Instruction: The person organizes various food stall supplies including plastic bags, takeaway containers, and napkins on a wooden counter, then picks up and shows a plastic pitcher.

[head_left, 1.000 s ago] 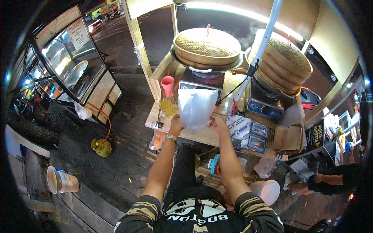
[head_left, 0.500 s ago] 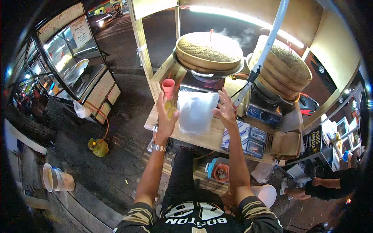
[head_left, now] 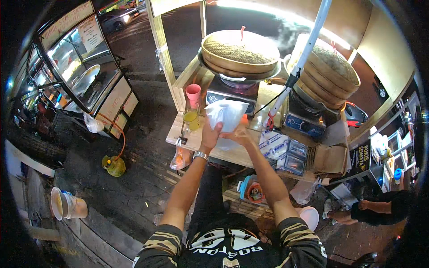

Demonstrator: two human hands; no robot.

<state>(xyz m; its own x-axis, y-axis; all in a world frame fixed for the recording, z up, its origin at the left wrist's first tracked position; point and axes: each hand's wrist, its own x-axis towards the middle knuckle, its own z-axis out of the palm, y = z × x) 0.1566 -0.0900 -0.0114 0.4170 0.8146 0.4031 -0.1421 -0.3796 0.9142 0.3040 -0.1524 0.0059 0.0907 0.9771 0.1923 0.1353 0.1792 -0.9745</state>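
Observation:
A translucent whitish plastic bag (head_left: 226, 110) is held up over the front of the wooden counter. My left hand (head_left: 210, 136) grips its lower left side, thumb on the near face and the other fingers mostly hidden. My right hand (head_left: 238, 135) is closed on the lower right part, its fingers bent against the plastic. Some of the bag hangs below the hands. Just left of it stand a glass mug of yellowish liquid (head_left: 191, 119) and a pink cup (head_left: 193, 91).
Behind the bag, a round bamboo steamer (head_left: 239, 56) steams on a stove; a second stacked steamer (head_left: 328, 76) stands right, beyond a slanted pole (head_left: 306, 53). Dark trays (head_left: 295, 156) and a cardboard box (head_left: 328, 158) sit at the counter's right. A person (head_left: 380, 207) is at far right.
Both hands were spread apart on either side of the bag; now they have come together lower down and closed on it. The bag looks bunched and less flat.

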